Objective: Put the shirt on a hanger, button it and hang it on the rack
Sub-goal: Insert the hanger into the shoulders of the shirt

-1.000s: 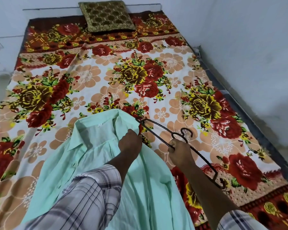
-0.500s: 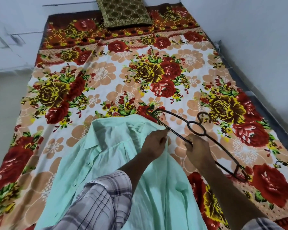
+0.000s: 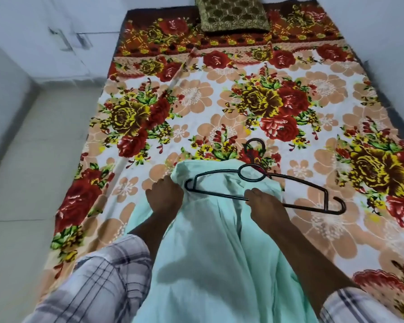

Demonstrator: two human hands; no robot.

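Flowery bed (image 3: 219, 94), front edge: soft, floppy shirt (image 3: 208, 252), best held near the collar. Left hand (image 3: 165, 197) grips it there; right hand (image 3: 264, 203) pinches the stiff hanger (image 3: 326, 199).

The head camera looks forward and down, from close behind the fingers (image 3: 253, 194) of the left hand (image 3: 165, 197) and right hand (image 3: 264, 206).
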